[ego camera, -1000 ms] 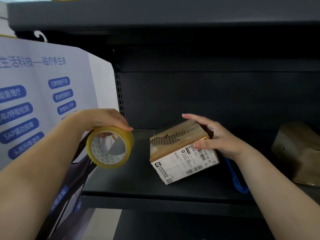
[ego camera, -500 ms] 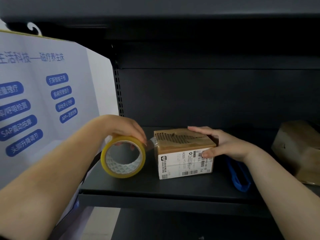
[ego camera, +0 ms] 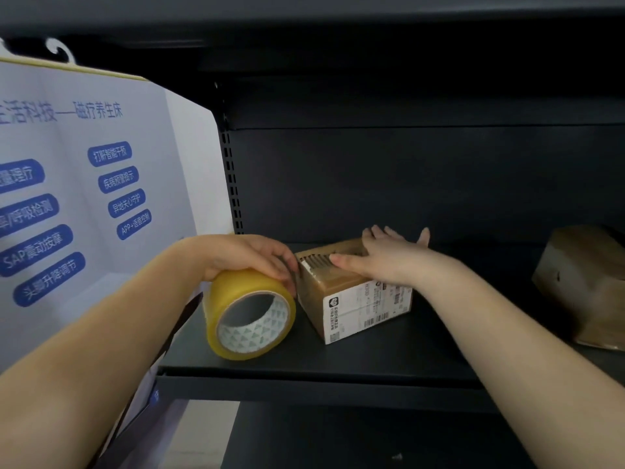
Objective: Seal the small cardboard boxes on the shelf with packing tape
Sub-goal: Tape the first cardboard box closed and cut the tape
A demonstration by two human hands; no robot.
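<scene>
Two cardboard boxes on the shelf [ego camera: 304,363]: the labelled box [ego camera: 355,292] mid-shelf, and a second box [ego camera: 585,282] well off to its right. One tape roll [ego camera: 248,314] sits just left of the labelled box with the left hand [ego camera: 250,255] curled over it, gripping. The right hand [ego camera: 389,255] lies flat on the labelled box's top, fingers straight.

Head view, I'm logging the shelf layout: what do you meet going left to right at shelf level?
White poster with blue labels → tape roll gripped by the left hand → labelled small box under the right hand → second cardboard box.
</scene>
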